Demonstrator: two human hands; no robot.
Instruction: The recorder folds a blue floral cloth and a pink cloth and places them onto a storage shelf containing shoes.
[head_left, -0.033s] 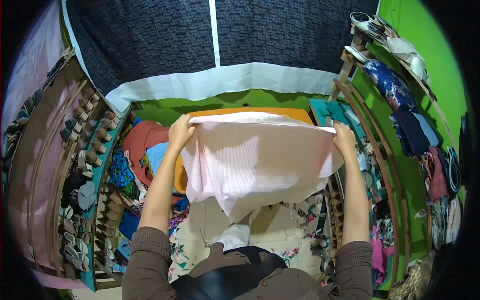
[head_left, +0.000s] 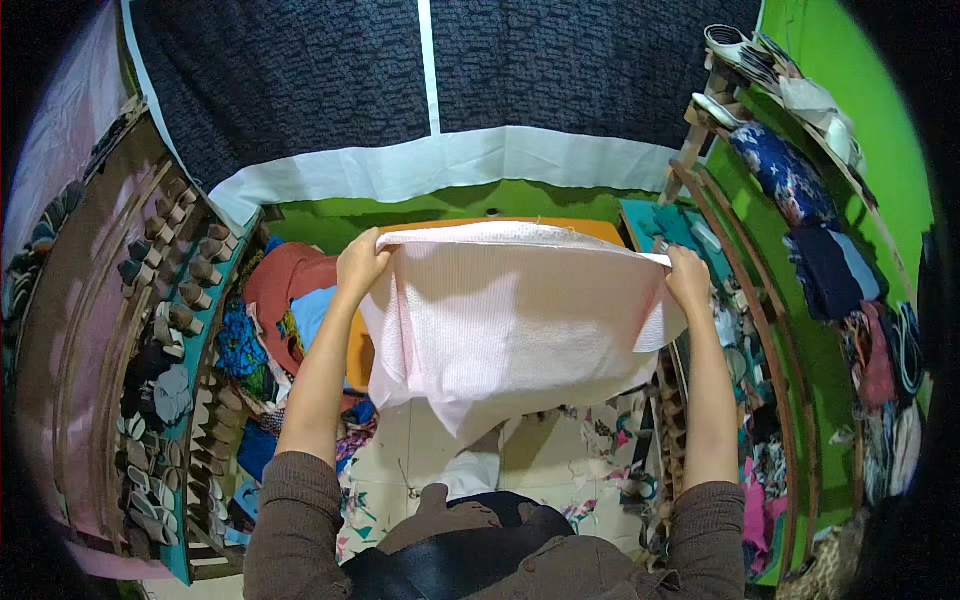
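Observation:
A pale pink ribbed cloth (head_left: 520,330) hangs stretched out between my two hands, its top edge folded over and its lower edge uneven. My left hand (head_left: 363,262) is closed on the upper left corner, fingers curled over the edge. At the upper right corner my right hand (head_left: 687,278) pinches the cloth's edge. Behind the cloth, an orange surface (head_left: 590,229) shows along the top and at the left side; most of it is hidden.
Shoe racks (head_left: 180,400) with rows of shoes stand on the left, with more shelves (head_left: 735,300) on the right. Heaped clothes (head_left: 290,280) lie left of the cloth. Colourful fabric scraps (head_left: 590,515) litter the tiled floor (head_left: 440,440). A dark curtain (head_left: 300,80) hangs at the back.
The cloth's hanging lower part has swung slightly, and its right corner flap looks folded differently. Both hands stay in nearly the same place, gripping the cloth.

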